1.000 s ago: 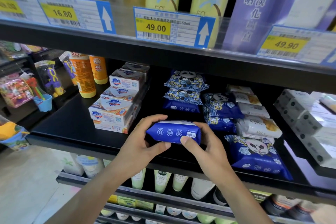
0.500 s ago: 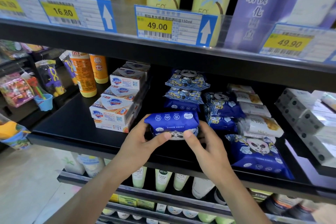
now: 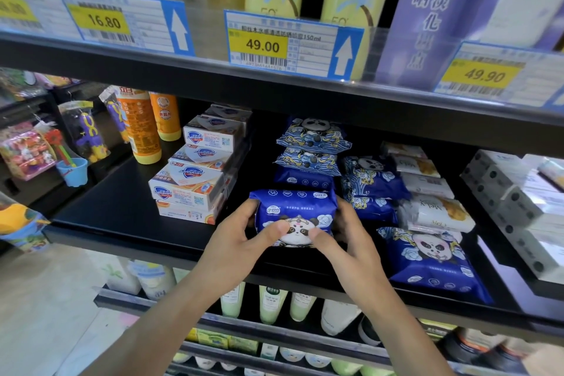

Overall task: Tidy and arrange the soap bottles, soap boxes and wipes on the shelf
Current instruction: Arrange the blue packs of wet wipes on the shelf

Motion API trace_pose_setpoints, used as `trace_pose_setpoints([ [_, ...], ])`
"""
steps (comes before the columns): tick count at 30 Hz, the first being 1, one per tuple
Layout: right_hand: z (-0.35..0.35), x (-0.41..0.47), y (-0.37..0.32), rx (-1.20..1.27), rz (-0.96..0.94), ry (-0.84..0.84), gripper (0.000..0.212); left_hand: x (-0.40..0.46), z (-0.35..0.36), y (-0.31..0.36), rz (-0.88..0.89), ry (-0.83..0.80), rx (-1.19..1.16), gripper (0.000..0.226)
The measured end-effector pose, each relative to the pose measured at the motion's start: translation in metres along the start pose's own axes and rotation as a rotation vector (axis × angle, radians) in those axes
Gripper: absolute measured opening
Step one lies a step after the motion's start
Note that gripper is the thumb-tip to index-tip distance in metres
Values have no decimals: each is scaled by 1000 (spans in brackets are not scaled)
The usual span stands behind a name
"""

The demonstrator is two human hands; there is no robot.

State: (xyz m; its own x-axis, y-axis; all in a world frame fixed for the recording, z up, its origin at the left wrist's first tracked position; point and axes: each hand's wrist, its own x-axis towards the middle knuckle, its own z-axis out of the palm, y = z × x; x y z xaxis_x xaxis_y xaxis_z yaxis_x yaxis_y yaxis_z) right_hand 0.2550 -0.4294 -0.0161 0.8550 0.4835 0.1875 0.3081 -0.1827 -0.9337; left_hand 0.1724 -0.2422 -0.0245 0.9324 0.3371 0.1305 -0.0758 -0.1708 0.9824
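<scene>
Centre frame, the left hand (image 3: 235,241) and right hand (image 3: 348,238) pinch the wipes pack (image 3: 294,217) by its ends, long axis left-right, stacked wipes (image 3: 308,159) just above.

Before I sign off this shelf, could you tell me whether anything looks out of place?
Yes: the Safeguard soap boxes are stacked unevenly, each turned differently. The large panda wipes pack lies flat and askew at the shelf's front. Left hand and right hand hold another panda wipes pack.
</scene>
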Motion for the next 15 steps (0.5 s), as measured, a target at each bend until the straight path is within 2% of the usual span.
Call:
trace_pose_setpoints([
  [3, -1, 0, 2, 19, 5, -8, 52, 0, 1, 2, -4, 5, 10, 38],
  [10, -2, 3, 4, 77, 8, -12, 29, 2, 1, 4, -37, 4, 13, 39],
  [15, -4, 7, 10, 177, 43, -4, 25, 2, 1, 0, -35, -9, 72, 42],
])
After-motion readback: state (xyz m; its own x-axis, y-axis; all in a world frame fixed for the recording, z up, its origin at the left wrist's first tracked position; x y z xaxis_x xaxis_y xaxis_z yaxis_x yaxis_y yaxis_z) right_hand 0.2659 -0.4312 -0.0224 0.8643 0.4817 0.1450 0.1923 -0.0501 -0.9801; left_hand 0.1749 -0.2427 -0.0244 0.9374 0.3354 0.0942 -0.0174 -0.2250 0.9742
